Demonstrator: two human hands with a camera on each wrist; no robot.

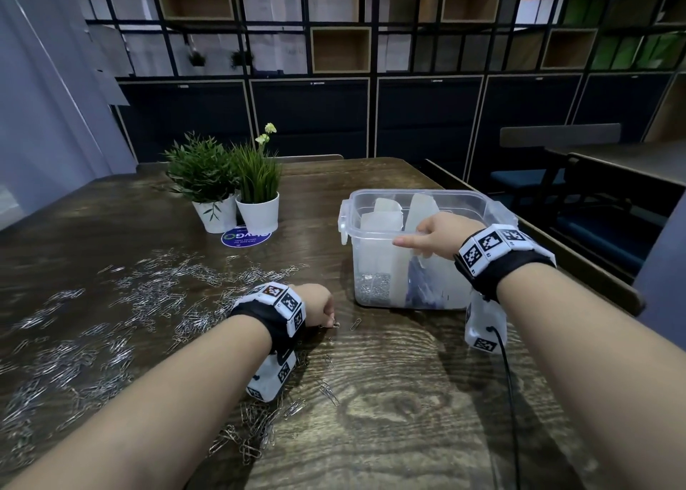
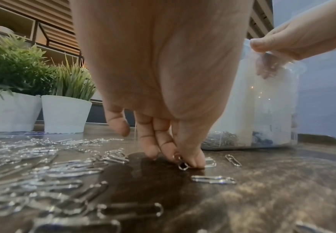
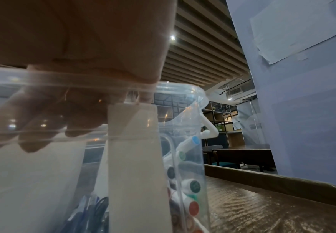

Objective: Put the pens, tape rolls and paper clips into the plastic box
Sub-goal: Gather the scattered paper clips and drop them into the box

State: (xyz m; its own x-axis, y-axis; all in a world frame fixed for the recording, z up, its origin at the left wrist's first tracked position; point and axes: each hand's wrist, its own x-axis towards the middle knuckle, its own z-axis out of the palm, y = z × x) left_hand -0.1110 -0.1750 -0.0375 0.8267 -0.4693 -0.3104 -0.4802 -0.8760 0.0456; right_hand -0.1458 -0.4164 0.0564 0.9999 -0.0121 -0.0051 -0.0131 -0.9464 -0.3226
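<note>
A clear plastic box (image 1: pixel 375 266) stands right of centre on the table, split by white dividers (image 3: pixel 135 157). One section holds paper clips (image 1: pixel 373 285); another holds pens with coloured caps (image 3: pixel 194 186). My right hand (image 1: pixel 415 242) grips the box's near rim, fingers (image 3: pixel 43 126) hooked inside the wall and the thumb along the outside. My left hand (image 1: pixel 328 320) is down on the table left of the box, and its fingertips (image 2: pixel 195 159) pinch one paper clip (image 2: pixel 183 164). Loose paper clips (image 1: pixel 148 304) lie all over the left of the table. No tape rolls show.
Two white potted plants (image 1: pixel 237 211) stand at the back, beside a blue round sticker (image 1: pixel 245 237). A few single clips (image 1: pixel 355 324) lie between my left hand and the box. The table's right edge (image 1: pixel 579 266) runs close behind the box. A black cable (image 1: pixel 510 396) hangs from my right wrist.
</note>
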